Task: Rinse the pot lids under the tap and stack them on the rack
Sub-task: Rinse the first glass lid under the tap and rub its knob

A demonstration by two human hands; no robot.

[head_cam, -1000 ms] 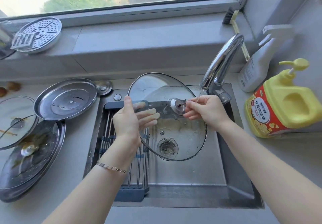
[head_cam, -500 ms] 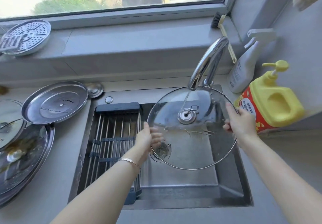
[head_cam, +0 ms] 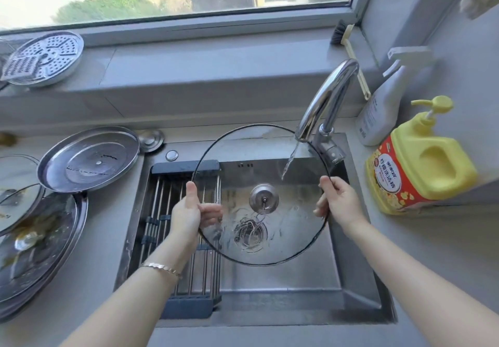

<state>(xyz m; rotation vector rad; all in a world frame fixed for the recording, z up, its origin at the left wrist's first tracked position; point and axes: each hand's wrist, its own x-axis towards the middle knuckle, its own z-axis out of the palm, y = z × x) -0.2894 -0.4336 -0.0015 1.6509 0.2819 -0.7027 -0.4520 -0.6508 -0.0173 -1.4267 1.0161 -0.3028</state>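
A round glass pot lid [head_cam: 291, 238] with a dark rim and a metal centre fitting hangs over the sink, its underside toward me. My left hand [head_cam: 189, 211] grips its left rim, thumb on top and fingers behind the glass. My right hand [head_cam: 339, 201] grips the right rim. Water runs from the chrome tap [head_cam: 326, 101] onto the upper right of the lid. The slatted drying rack [head_cam: 172, 225] spans the sink's left half with nothing on it. Several more lids lie left on the counter: a steel lid [head_cam: 89, 159] and dirty glass lids [head_cam: 35, 244].
The steel sink [head_cam: 270, 279] has a drain under the held lid. A yellow soap jug [head_cam: 421, 166] and a white spray bottle [head_cam: 383, 106] stand right of the tap. A perforated steamer plate [head_cam: 44, 58] and a brush [head_cam: 348, 47] rest on the window sill.
My right hand left the centre knob and took the right rim; my left hand shifted to the left rim. The lid swung from over the rack to under the running tap.
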